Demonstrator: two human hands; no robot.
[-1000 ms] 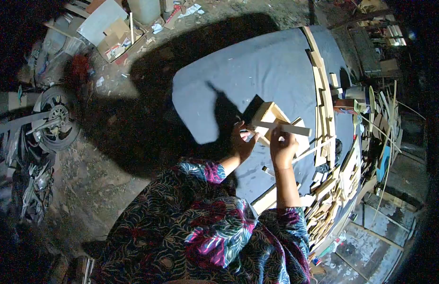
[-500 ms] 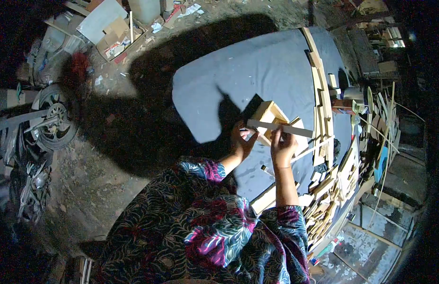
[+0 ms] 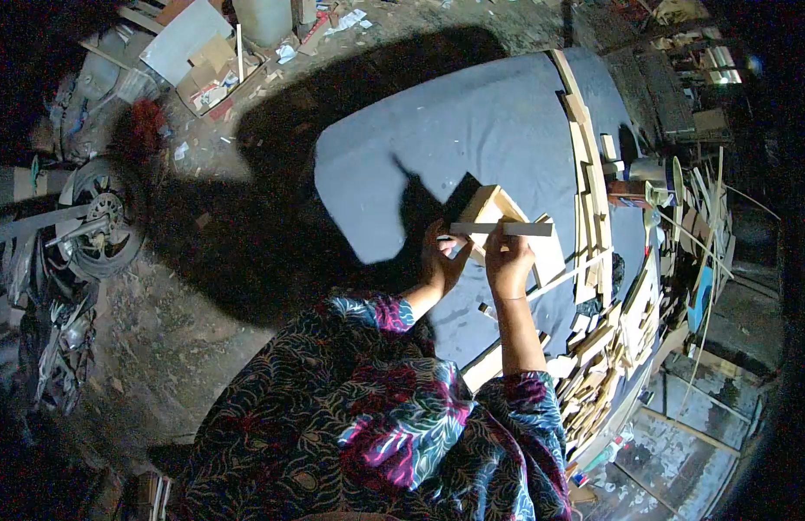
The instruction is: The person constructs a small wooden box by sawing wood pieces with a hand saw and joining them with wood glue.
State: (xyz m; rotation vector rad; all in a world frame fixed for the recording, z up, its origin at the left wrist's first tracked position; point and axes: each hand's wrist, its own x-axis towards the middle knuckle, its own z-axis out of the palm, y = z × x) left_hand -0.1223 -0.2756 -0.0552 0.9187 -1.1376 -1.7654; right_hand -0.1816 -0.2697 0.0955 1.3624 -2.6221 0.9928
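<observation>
A small open wooden box [image 3: 485, 201] of pale wood rests on the dark cloth-covered table. My left hand [image 3: 444, 262] is closed at its near left corner, the fingers partly in shadow. Across the top of the box lies a flat, straight grey strip [image 3: 528, 229], whose material I cannot make out. My right hand [image 3: 509, 267] pinches this strip near its middle, fingertips over the box. The strip's left end comes close to my left fingers. Beside the box on the right is a pale flat wood piece [image 3: 548, 253], partly hidden by my right hand.
Long wooden strips [image 3: 585, 165] lie along the right part of the table [image 3: 402, 139]. Several offcuts [image 3: 593, 365] are heaped at the near right. A small dark-tipped object [image 3: 487, 309] lies near my right wrist. A motorcycle wheel [image 3: 103, 213] stands at the left.
My right hand has shifted slightly left with the grey strip. The strip's right end has moved up and left, so it now lies nearly level. My left hand stays about where it was.
</observation>
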